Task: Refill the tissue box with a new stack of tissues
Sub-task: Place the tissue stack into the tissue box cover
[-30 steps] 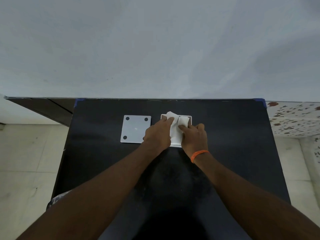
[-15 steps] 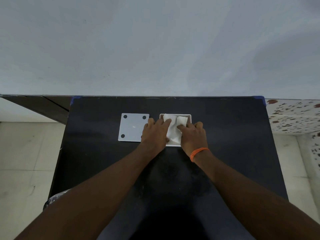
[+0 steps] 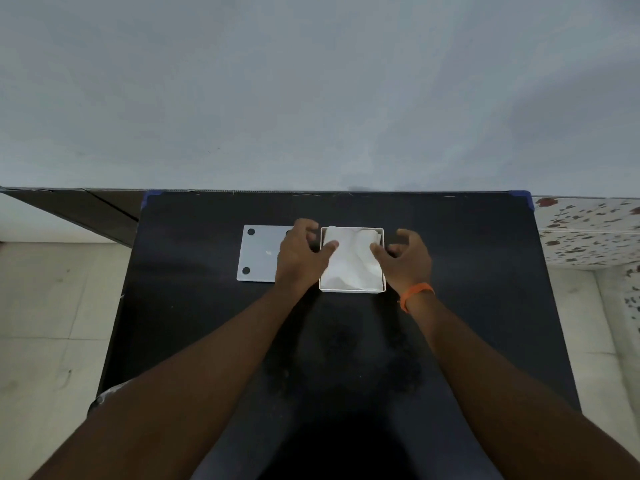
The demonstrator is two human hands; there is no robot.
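Black table set against a pale wall. Leftmost item: a flat grey square lid with dark round feet at its corners, lying on the table just beside the box; its right part is hidden under the left hand.

Left hand — fingers spread and curled, holding nothing; thumb tip rests on the left edge of the tissue stack, the other fingers arch over the gap between lid and box.

White square tissue box, open at the top, stands upright at table centre. Stack of white tissues sits inside it, top sheet crumpled, filling the box wall to wall.

Right hand — open, fingers loosely bent, nothing gripped; thumb tip touches the stack's right side. Orange band on that wrist.
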